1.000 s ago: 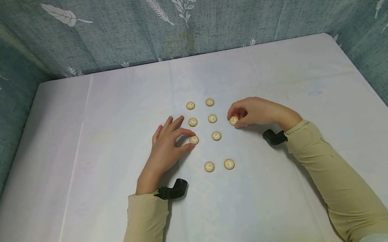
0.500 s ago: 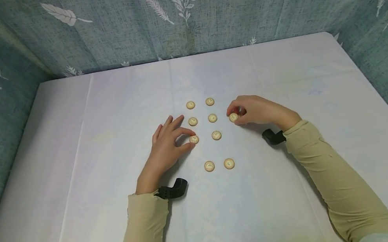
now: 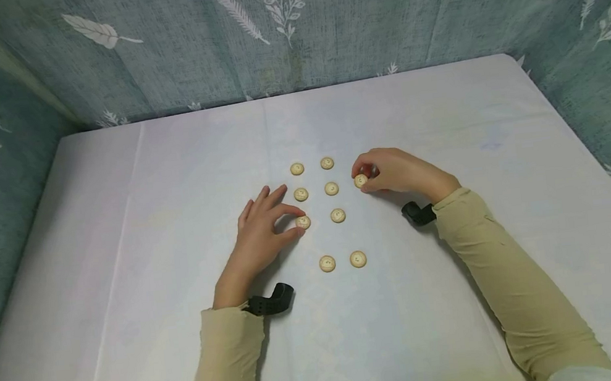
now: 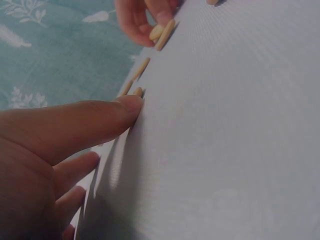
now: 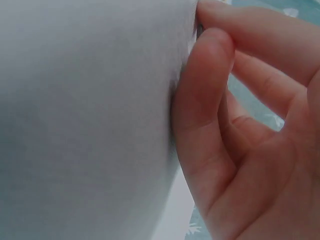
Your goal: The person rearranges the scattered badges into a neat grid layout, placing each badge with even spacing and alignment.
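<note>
"What could go wrong, biggest first?"

"The white tablecloth: should the left sleeve drag it, every button could shift. Next, the left hand, at eight o'clock of the rows; its spread fingers might nudge the middle button near their tips."

"And the right hand, at three o'clock?"

"Nearly closed, pinching the right button between finger and thumb. That sits at three o'clock of the neighbouring button; a loose pinch might let it flip or slide."

"The left grip?"

"Thumb and forefinger are closed on opposite edges of the left button, at the six o'clock end of its column. Uneven pressure could skew it."

"What can't you make out?"

"The left sleeve runs off at seven o'clock, the right sleeve at four. The right wrist view mostly hides its button behind the thumb. Whether the right button touches cloth, I can't tell."
</note>
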`<state>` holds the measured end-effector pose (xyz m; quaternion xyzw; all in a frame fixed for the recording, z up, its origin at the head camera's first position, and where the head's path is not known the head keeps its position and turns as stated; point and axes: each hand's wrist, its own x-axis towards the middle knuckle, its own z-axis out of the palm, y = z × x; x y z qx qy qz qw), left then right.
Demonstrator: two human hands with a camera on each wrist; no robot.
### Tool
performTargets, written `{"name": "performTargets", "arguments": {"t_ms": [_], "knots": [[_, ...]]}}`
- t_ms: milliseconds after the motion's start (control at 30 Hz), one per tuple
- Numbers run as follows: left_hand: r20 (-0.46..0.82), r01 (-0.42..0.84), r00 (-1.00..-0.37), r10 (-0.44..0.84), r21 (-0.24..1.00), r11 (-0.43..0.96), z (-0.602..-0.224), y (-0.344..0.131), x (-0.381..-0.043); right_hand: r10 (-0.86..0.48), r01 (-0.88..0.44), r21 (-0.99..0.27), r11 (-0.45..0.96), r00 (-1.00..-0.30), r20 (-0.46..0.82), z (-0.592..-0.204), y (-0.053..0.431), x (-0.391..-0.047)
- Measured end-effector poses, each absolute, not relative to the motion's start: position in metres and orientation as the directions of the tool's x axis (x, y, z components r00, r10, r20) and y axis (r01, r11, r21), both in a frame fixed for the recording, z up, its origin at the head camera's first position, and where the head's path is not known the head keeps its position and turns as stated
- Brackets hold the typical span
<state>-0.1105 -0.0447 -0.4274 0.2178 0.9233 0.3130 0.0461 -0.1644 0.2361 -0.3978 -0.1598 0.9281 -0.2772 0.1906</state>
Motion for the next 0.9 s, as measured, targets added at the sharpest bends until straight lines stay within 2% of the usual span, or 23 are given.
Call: {"name": "performTargets", "arguments": {"t_ms": [333, 600, 900], "knots": [[0.049, 0.370, -0.903, 0.426, 0.591, 0.716, -0.430, -0.045, -0.112, -0.380, -0.091, -0.627, 0.774, -0.858, -0.345, -0.399, 0.234, -0.177], [0.048, 0.363, -0.907, 0.419, 0.595, 0.717, -0.429, -0.046, -0.112, -0.386, -0.064, -0.598, 0.799, -0.817, -0.428, -0.390, 0.231, -0.186], [0.054, 0.370, -0.904, 0.424, 0.594, 0.714, -0.431, -0.045, -0.111, -0.337, -0.018, -0.612, 0.791, -0.848, -0.409, -0.393, 0.232, -0.186]]}}
